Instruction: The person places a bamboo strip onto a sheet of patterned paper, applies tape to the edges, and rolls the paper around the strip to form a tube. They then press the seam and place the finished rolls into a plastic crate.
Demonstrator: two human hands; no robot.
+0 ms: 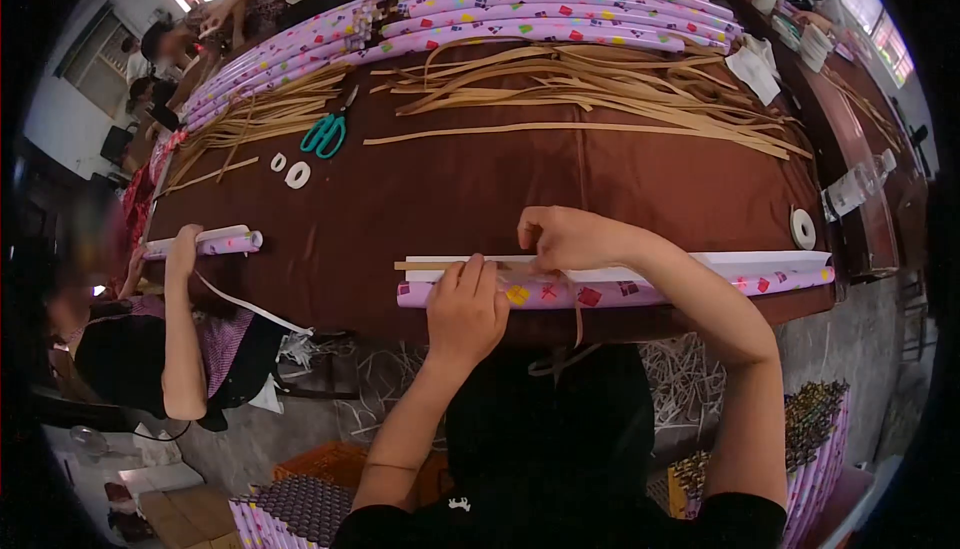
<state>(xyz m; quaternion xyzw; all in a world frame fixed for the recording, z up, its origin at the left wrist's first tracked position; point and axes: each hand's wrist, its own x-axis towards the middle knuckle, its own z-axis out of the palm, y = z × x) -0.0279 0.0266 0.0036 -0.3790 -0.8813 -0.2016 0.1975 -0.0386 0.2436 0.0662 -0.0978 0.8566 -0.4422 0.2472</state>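
A long roll of pink patterned paper [700,289] with a white inner edge lies along the near edge of the brown table [450,189]. My left hand [466,307] presses down on the roll near its left end, fingers spread over a thin wooden strip [425,266]. My right hand [563,239] rests on the paper's white edge just beyond, fingers curled and pinching the strip against the paper.
A pile of tan strips [600,89] and finished pink rolls [560,9] fill the far side. Teal scissors [325,134] and white tape rings [297,175] lie left of centre; another ring [803,228] lies at the right. A person at left holds a roll [215,242].
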